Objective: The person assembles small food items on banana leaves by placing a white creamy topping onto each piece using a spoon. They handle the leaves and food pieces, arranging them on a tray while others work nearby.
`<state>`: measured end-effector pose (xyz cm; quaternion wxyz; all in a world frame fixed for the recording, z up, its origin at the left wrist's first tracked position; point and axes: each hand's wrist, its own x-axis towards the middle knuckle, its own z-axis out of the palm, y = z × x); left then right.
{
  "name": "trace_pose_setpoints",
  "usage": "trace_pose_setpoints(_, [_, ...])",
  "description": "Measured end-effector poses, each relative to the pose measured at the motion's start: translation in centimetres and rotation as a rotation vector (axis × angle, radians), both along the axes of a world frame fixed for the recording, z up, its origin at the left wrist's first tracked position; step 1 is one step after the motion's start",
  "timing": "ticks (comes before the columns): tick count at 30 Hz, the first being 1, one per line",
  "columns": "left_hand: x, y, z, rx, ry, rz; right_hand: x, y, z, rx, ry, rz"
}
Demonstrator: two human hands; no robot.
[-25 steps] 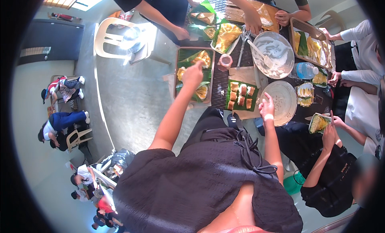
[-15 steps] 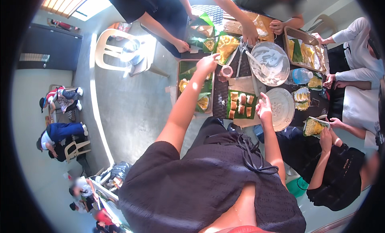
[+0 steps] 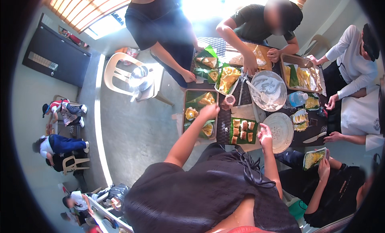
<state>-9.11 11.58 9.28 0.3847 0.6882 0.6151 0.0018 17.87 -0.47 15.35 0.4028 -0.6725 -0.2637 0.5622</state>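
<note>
My left hand [image 3: 209, 111], fingers closed, is over the right edge of a tan tray [image 3: 185, 112] lined with banana leaf. Folded yellow pastries [image 3: 207, 99] lie in that tray; whatever the fingers may hold is hidden. Just beyond the hand stand a pinkish jar [image 3: 228, 101] and a leaf-lined plate bearing a large folded yellow crepe [image 3: 229, 79]. My right hand [image 3: 265, 136] is half curled, fingers apart and seemingly holding nothing, between a green leaf [image 3: 233, 140] with several small brown rolls [image 3: 243, 128] and a wide pale bowl [image 3: 277, 132].
A bowl of white cream [image 3: 268, 90] with a spatula, a whisk [image 3: 243, 84], a water bottle [image 3: 296, 99] and a knife [image 3: 315, 137] share the table. A basket [image 3: 302, 72] stands far right. Several people surround the table; one at right holds a food tray [image 3: 314, 158].
My left hand has moved back from the crepe plate toward me, over the tray's edge. My right hand remains beside the rolls. The view has tilted upward, showing more of the far side.
</note>
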Motion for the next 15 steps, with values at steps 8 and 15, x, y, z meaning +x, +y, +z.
trace_pose_setpoints(8, [-1.5, -11.4, 1.0, -0.395, -0.277, -0.224, -2.5, 2.6, -2.8, 0.031, -0.023, 0.217])
trace_pose_setpoints(15, [-1.1, -11.7, 0.7, 0.005, -0.308, 0.085, -5.5, 3.1, -0.1, 0.083, -0.103, 0.618])
